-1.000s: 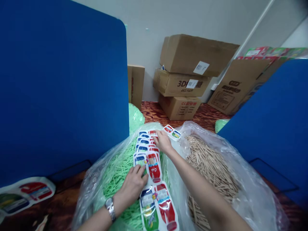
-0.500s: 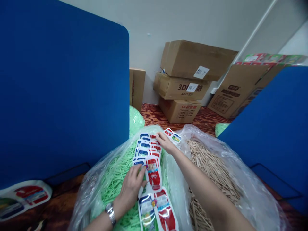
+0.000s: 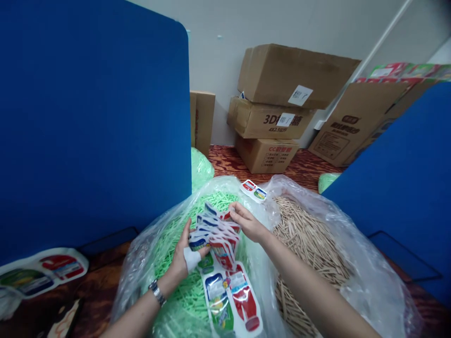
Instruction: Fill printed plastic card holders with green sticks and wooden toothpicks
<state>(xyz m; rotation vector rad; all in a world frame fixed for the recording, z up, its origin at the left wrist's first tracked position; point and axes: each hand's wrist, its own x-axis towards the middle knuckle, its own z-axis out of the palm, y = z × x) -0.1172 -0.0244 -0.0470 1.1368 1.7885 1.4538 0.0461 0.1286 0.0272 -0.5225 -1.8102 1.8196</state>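
A fanned, overlapping run of bottle-printed packets (image 3: pixel 214 232) in red, blue and green lies over the green shreds. My left hand (image 3: pixel 183 256) cups its left side, thumb on the near part and fingers along the far edge. A white patch covers the thumb base, and a watch is on that wrist. At the far end, my right hand (image 3: pixel 248 222) pinches the packets' edge between thumb and fingers. Toward me, a larger bottle-printed packet (image 3: pixel 230 300) lies flat below the fanned ones. Another small packet (image 3: pixel 253 191) rests on the plastic beyond my right hand.
Green shreds (image 3: pixel 169 249) fill a clear plastic bag on the left; tan shreds (image 3: pixel 310 230) fill one on the right. Blue panels (image 3: pixel 95 117) stand at both sides. Stacked cartons (image 3: pixel 271 124) stand by the wall. Another printed packet (image 3: pixel 45 272) lies at lower left.
The left hand has turned from lying over the packets to cupping their side. The fanned packets have lifted and bunched closer together. The right hand has shifted slightly down and right.
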